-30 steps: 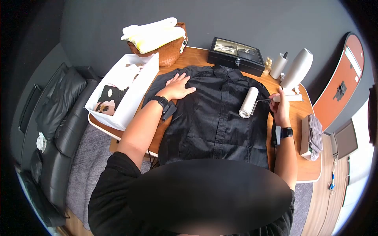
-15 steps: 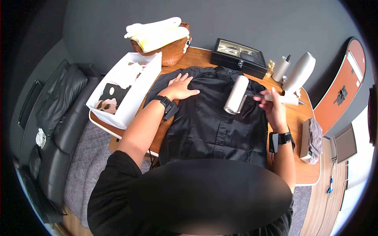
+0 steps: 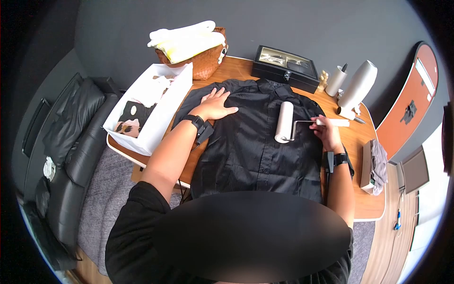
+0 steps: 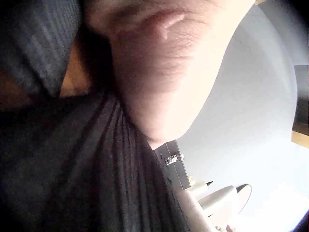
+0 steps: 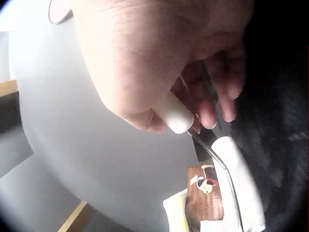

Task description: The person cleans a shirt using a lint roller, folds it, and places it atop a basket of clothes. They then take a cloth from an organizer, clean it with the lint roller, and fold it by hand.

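A black buttoned shirt [image 3: 246, 142] lies spread on the wooden table, its collar toward the back. My left hand [image 3: 215, 105] rests flat on the shirt's left part with fingers spread; the left wrist view shows its palm side [image 4: 159, 72] beside bunched black cloth [image 4: 87, 164]. My right hand [image 3: 328, 134] grips the white handle [image 3: 333, 122] of a lint roller, thumb and fingers around it. The white roller head [image 3: 284, 122] is at the shirt's front, right of the button line. In the right wrist view, the handle [image 5: 175, 116] is pinched and a metal rod leads to the roller [image 5: 239, 186].
A white box [image 3: 177, 102] with folded clothes stands at the left, a brown basket [image 3: 204, 64] with white and yellow cloth behind it. At the back are a black glasses case [image 3: 285, 68], a white cup [image 3: 336, 81] and a silver-white appliance [image 3: 358, 84]. A tissue box [image 3: 368, 168] stands right.
The roller first moved left and tilted up, then came down slightly to stand more upright over the shirt. My right hand moved left with it; my left hand stayed on the cloth.
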{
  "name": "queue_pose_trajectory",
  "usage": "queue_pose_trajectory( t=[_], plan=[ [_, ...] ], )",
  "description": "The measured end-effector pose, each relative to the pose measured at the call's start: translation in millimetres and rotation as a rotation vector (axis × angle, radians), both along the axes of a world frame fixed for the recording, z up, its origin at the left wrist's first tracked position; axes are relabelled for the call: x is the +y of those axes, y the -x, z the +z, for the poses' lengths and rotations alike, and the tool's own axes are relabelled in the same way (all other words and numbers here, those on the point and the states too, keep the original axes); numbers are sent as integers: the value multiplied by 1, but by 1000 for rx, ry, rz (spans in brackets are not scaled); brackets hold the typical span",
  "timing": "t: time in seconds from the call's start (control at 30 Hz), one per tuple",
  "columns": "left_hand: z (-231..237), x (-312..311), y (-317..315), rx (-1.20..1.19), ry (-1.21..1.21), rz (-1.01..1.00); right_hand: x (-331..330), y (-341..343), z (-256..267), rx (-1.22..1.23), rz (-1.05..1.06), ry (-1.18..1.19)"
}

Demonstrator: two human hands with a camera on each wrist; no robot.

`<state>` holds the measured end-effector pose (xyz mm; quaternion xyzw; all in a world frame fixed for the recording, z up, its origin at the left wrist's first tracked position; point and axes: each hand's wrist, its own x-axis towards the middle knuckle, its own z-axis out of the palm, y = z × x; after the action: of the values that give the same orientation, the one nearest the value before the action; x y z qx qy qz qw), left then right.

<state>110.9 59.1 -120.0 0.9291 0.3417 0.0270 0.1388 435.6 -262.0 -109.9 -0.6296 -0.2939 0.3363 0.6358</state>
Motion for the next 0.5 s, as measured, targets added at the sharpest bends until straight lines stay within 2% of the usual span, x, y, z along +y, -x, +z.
queue_pose_trajectory(
  t=[0.1, 0.2, 0.5],
  plan=[
    [0, -1, 0, 3, 3, 3, -12, -21, -4, 53, -44, -17],
    [-1, 0, 0, 0, 2, 3, -21, -36, -4, 42, 26, 16],
    [-2, 1, 0, -14, 3, -2, -17, -22, 1, -63, -17, -5]
  ],
)
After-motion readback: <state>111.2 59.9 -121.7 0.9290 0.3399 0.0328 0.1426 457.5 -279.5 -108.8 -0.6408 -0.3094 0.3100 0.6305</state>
